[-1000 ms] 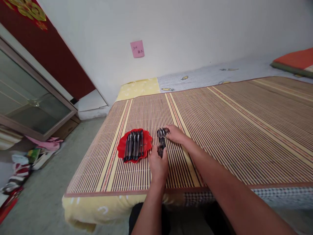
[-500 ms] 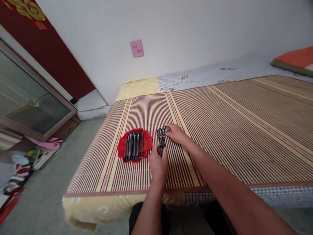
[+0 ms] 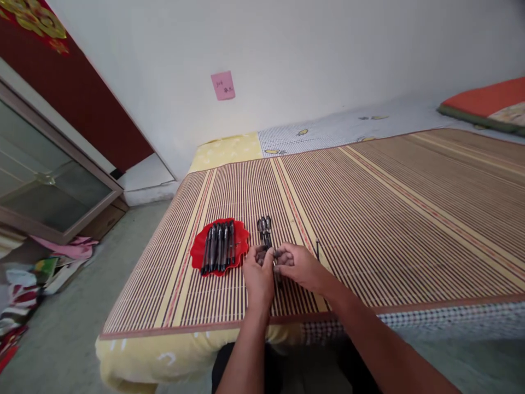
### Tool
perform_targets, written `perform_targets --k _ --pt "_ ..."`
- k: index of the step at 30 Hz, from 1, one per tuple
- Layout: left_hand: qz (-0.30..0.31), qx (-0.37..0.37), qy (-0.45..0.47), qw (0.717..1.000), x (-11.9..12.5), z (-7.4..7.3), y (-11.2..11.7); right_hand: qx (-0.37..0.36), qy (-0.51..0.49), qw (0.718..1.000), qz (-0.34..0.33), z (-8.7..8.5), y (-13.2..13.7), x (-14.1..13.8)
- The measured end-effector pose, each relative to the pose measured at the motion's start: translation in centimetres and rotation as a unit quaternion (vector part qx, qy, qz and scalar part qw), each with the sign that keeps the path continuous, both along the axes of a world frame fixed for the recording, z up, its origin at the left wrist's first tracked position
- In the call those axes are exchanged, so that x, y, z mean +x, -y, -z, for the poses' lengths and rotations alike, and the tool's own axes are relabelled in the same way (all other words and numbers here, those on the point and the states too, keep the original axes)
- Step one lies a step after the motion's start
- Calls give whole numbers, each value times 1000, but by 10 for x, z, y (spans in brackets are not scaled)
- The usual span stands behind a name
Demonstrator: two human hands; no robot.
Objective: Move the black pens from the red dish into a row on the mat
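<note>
A small bundle of black pens point(image 3: 264, 230) points away from me, its capped ends fanned a little apart. My left hand point(image 3: 259, 276) is closed around the lower part of that bundle. From the right, my right hand point(image 3: 299, 267) meets it, thumb and fingers pinched at the pens' near ends. What exactly the right fingertips grip is partly hidden, but a pen's tip end shows below them. Left of my hands, a red scalloped plate point(image 3: 197, 249) carries several more black pens point(image 3: 219, 246) side by side. Just beyond my right wrist is a thin dark stick-like piece point(image 3: 317, 250).
The striped bamboo mat point(image 3: 369, 219) covers a bed with yellow and checked bedding. A white wall with a pink note point(image 3: 223, 85) stands behind. An orange folded cloth point(image 3: 488, 101) lies at the far right. Left are a glass-panelled door point(image 3: 49, 175) and items on the floor.
My right hand has come down from the pens' far ends to their near ends, beside my left hand. The left hand keeps its hold. The view has shifted slightly.
</note>
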State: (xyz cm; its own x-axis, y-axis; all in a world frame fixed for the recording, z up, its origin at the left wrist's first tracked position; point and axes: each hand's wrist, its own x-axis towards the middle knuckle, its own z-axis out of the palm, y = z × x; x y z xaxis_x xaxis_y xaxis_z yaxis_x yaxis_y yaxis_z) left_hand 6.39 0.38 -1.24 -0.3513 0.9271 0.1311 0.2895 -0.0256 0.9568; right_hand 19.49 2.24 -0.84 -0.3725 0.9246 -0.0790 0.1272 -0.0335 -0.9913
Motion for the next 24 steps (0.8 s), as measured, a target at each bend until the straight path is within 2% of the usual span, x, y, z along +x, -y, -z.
perform_targets --k 3,6,11,17,24 --pt "-3 18 -61 998 0 -2 2 12 35 998 46 5 -10 3" --pt "-19 50 -141 989 -2 0 2 55 129 986 94 8 -21 4" --pt "-31 76 -231 969 -5 5 0 98 260 954 114 6 -30 -3" --pt "-9 87 -263 961 -4 6 0 111 277 950 89 -2 -28 -10" --pt "31 110 -289 950 -2 12 -2 149 267 949 74 -1 -27 -12"
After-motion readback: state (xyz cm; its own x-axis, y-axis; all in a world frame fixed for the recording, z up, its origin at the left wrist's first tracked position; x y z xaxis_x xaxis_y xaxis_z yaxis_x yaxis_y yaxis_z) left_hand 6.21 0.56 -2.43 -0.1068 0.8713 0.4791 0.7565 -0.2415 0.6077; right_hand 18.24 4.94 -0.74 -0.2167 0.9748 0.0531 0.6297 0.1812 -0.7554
